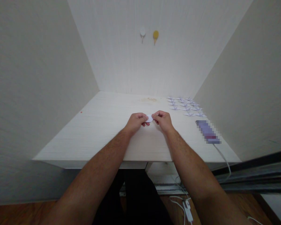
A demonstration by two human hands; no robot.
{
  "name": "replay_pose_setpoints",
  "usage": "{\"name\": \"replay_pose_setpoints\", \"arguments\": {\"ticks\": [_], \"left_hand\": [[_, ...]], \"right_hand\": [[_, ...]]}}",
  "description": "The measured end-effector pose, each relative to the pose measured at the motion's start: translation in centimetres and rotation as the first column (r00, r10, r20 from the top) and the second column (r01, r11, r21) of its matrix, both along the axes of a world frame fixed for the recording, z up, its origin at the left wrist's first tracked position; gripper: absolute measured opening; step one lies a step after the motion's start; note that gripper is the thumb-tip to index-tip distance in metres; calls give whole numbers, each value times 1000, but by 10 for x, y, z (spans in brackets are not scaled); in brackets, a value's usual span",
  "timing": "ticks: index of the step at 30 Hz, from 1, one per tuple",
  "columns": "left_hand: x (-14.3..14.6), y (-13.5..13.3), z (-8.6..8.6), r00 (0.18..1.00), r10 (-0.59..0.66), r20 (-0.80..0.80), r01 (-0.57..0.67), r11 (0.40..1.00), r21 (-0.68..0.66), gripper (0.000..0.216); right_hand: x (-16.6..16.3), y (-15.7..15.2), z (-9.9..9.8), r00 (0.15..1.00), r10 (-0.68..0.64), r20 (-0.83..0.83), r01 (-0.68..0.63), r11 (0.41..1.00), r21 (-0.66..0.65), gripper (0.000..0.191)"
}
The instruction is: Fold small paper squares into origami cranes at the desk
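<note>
A small piece of pale folded paper [150, 118] sits between my two hands, just above the white table [100, 131]. My left hand [137, 121] pinches its left end with curled fingers. My right hand [163, 120] pinches its right end the same way. Most of the paper is hidden by my fingers. Both forearms reach in from the near edge of the table.
Several small lilac folded paper cranes [185, 106] lie in rows at the table's back right. A blurred purple phone [208, 132] lies near the right edge with a white cable [224, 159] running off to the floor. Two wall hooks [149, 35] hang above.
</note>
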State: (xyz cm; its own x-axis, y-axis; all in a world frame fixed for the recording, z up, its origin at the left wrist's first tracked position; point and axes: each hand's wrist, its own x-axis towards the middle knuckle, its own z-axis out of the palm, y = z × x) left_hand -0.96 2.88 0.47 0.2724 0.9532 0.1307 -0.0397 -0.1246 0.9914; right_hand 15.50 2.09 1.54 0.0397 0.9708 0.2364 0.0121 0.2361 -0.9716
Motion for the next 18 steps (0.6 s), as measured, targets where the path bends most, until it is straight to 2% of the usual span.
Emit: {"name": "replay_pose_setpoints", "arguments": {"ticks": [6,12,18], "left_hand": [[2,-3,3,996,52,69,-51,998,-29,27],[4,-6,6,989,40,141,-27,995,-91,28],[3,-7,5,998,24,55,-19,997,-79,32]], "right_hand": [[1,0,0,999,-17,43,17,1000,1,21],[0,-2,2,999,-19,49,19,1000,-4,21],[1,0,1,998,-49,37,49,999,-6,21]]}}
